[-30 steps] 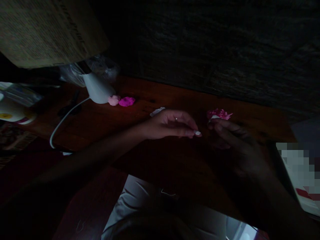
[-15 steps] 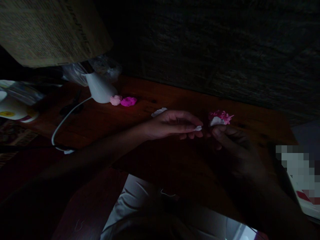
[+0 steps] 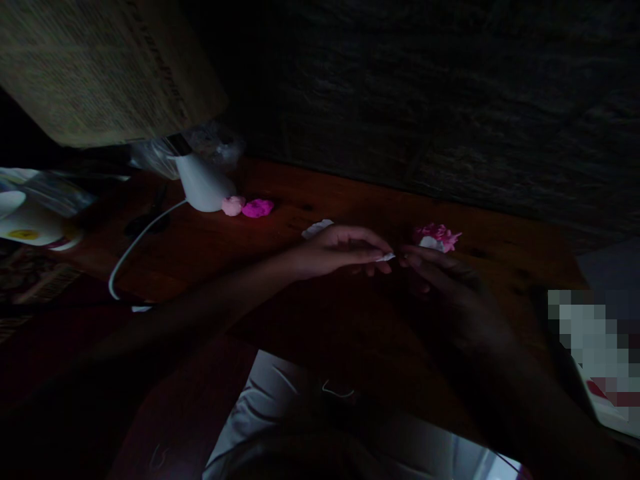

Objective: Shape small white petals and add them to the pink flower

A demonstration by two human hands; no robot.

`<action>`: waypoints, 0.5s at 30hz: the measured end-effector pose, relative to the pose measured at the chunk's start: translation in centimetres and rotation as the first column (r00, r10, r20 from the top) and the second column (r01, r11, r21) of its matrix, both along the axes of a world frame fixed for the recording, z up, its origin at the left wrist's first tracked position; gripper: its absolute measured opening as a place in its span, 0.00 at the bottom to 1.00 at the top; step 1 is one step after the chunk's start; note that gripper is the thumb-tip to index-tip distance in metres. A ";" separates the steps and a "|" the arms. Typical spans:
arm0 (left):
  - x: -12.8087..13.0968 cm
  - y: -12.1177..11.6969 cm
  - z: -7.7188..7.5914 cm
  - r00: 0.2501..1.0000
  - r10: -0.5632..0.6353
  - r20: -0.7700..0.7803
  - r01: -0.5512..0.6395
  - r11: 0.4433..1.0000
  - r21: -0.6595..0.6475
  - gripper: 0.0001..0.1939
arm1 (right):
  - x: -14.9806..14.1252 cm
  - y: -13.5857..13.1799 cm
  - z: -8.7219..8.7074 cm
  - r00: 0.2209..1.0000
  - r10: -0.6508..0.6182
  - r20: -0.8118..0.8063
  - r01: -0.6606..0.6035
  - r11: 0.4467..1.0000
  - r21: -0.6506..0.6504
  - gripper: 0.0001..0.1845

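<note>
My left hand (image 3: 345, 250) pinches a small crumpled white piece (image 3: 385, 257) between thumb and fingertips; its material is unclear in the dim light. Close on the other side, my right hand (image 3: 445, 273) has its thumb and forefinger pressed together, their tips just right of the white piece. Whatever these fingers hold, if anything, is too dark to see. Just behind the right hand is a ruffled pink flower shape (image 3: 440, 235) with a white patch at its front. A flat white piece (image 3: 318, 228) lies partly behind my left hand.
On the wooden table (image 3: 285, 180), a pale pink lump (image 3: 233, 205) and a magenta lump (image 3: 257, 208) sit by the white lamp base (image 3: 203, 183). The cable (image 3: 127, 250) hangs over the left side. A white cup (image 3: 30, 223) stands at far left; a dark wall (image 3: 400, 100) rises behind.
My right hand has moved left, bringing its fingertips close to the white piece. The left hand has shifted slightly left, still pinching it. The view has tilted a little.
</note>
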State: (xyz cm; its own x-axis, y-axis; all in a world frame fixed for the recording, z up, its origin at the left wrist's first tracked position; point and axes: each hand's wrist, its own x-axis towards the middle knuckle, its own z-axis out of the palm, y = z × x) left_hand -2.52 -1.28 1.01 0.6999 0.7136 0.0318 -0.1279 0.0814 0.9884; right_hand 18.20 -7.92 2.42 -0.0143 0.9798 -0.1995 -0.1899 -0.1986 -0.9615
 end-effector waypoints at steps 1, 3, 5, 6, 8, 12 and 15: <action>0.0 0.0 0.0 0.999 0.000 -0.034 0.000 1.000 0.019 0.18 | 0.0 0.0 0.0 1.000 0.003 -0.008 -0.003 1.000 0.005 0.13; -0.1 0.1 0.1 0.996 -0.026 -0.082 0.029 0.998 0.046 0.17 | 0.1 0.0 0.1 1.000 0.007 -0.018 -0.007 1.000 0.011 0.15; -0.2 0.2 0.2 0.989 -0.074 -0.127 0.080 0.996 0.049 0.17 | 0.2 0.0 0.1 1.000 0.007 -0.022 -0.006 1.000 0.013 0.16; -0.3 0.2 0.2 0.986 -0.084 -0.144 0.092 0.995 0.050 0.17 | 0.3 0.1 0.1 1.000 0.007 -0.023 -0.007 1.000 0.013 0.17; -0.4 0.2 0.4 0.981 -0.084 -0.173 0.096 0.994 0.058 0.16 | 0.3 0.1 0.1 1.000 0.018 -0.021 -0.018 1.000 0.017 0.17; -0.4 0.0 0.5 0.971 -0.087 -0.223 0.105 0.992 0.070 0.14 | 0.4 0.2 -0.2 0.997 0.074 -0.006 -0.074 0.996 0.051 0.17; -0.3 0.0 0.3 0.972 -0.088 -0.216 0.105 0.992 0.066 0.14 | 0.3 0.2 -0.4 0.993 0.108 0.044 -0.111 0.990 0.086 0.18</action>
